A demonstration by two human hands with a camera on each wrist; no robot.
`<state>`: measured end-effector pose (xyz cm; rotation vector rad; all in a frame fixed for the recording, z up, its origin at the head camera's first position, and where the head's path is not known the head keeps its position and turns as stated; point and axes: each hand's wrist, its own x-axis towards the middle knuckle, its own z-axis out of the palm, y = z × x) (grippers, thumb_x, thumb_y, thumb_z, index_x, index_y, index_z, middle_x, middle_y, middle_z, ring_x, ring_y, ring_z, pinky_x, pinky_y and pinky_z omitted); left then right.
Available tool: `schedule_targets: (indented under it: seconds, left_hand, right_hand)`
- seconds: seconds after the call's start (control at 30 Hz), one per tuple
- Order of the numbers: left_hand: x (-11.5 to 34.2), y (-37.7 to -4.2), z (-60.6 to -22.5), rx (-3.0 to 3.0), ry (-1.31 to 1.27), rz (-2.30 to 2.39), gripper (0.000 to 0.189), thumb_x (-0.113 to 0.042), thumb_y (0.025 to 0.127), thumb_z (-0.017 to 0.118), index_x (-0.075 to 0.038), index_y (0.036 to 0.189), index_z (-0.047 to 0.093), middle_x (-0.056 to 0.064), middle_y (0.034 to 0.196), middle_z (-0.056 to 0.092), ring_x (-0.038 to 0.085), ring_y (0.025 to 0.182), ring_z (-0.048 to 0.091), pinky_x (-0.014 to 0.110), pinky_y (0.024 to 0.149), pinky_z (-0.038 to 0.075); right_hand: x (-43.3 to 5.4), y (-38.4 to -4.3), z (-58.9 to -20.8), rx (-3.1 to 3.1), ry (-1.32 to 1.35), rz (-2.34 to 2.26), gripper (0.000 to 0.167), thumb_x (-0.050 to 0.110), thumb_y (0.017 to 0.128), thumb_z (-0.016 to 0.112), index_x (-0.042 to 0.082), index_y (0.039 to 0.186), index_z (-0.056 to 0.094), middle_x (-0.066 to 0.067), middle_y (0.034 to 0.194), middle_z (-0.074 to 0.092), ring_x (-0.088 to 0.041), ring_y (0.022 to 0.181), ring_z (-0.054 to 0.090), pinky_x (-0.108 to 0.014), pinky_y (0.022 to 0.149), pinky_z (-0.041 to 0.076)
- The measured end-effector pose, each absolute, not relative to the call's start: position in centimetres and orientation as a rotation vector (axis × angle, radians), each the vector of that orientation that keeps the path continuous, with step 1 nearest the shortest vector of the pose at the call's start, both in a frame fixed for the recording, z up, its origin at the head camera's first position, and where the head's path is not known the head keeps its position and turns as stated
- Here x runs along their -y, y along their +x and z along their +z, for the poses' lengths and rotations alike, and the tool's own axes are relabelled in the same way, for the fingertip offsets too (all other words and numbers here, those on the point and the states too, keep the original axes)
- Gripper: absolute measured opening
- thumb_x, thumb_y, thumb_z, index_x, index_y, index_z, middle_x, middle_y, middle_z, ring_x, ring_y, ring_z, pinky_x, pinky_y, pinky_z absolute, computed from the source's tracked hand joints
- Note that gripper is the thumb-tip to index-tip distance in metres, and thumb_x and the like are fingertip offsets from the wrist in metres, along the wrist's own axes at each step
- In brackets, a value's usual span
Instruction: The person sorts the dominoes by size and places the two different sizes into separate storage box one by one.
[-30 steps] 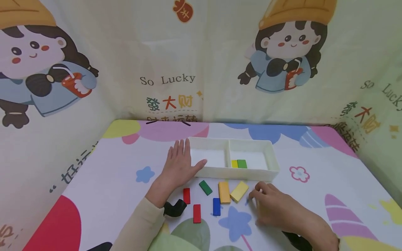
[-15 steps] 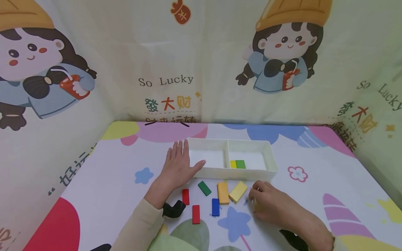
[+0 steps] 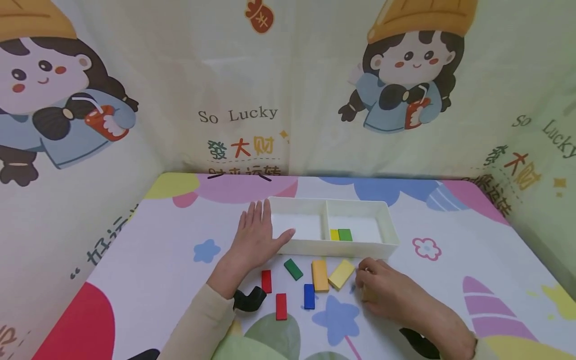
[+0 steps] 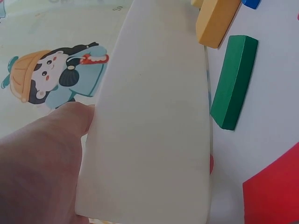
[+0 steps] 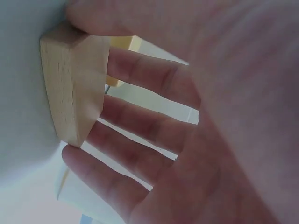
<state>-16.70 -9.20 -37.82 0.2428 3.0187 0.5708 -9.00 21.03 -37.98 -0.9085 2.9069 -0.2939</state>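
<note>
My left hand (image 3: 254, 242) rests on the left end of a white two-compartment box (image 3: 355, 249), fingers straight and thumb spread over its front wall. In the left wrist view, the thumb meets the rim of that wall. To the right, in front of the box, my right hand (image 3: 389, 292) holds a plain wooden block (image 5: 60, 88) between thumb and fingers, low over the tabletop; the head view mostly hides it. Nearest to that hand lie a pale yellow block (image 3: 342, 274) and an orange-yellow block (image 3: 320, 276).
A dark green block (image 3: 293, 269), a blue block (image 3: 309, 296), a red block (image 3: 267, 281) and another red block (image 3: 281, 306) lie before the box. In its right compartment sit a small yellow block (image 3: 334, 235) and a green block (image 3: 345, 235). A printed cloth hangs behind.
My right hand has shifted very slightly, its fingers drawing in around the wooden block. The left hand and the box stay in place; the head view moved a little.
</note>
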Motion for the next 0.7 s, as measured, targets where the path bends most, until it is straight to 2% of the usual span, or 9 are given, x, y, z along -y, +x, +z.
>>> schedule_targets:
  seconds: [0.3, 0.53, 0.7]
  left_hand:
    - [9.31, -16.71, -37.9, -3.019, 0.249, 0.57, 0.103, -0.066, 0.091, 0.049, -0.001, 0.158, 0.007, 0.022, 0.165, 0.012, 0.04, 0.154, 0.005, 0.058, 0.123, 0.008]
    - [9.39, -16.71, -37.86, -3.034, 0.241, 0.567, 0.102, -0.066, 0.092, 0.05, 0.0, 0.158, 0.008, 0.023, 0.165, 0.014, 0.04, 0.154, 0.006, 0.058, 0.123, 0.009]
    - [9.28, -16.75, -37.77, -3.025, 0.254, 0.572, 0.102, -0.066, 0.092, 0.05, -0.001, 0.158, 0.008, 0.023, 0.165, 0.013, 0.041, 0.154, 0.005, 0.058, 0.123, 0.008]
  right_hand:
    - [-21.26, -8.99, -37.85, -2.93, -0.892, -0.309, 0.032, 0.016, 0.072, 0.086, 0.021, 0.097, 0.067, 0.003, 0.106, 0.056, -0.008, 0.084, 0.053, -0.022, 0.069, 0.054]
    - [-21.47, -9.06, -37.94, -2.97, -0.978, -0.328, 0.031, 0.012, 0.071, 0.085, 0.021, 0.094, 0.066, 0.004, 0.108, 0.059, -0.011, 0.091, 0.058, -0.026, 0.073, 0.057]
    - [-21.58, -9.09, -38.18, -2.967, -0.984, -0.369, 0.031, 0.009, 0.071, 0.084, 0.019, 0.095, 0.068, 0.003, 0.104, 0.059, -0.011, 0.088, 0.057, -0.024, 0.071, 0.056]
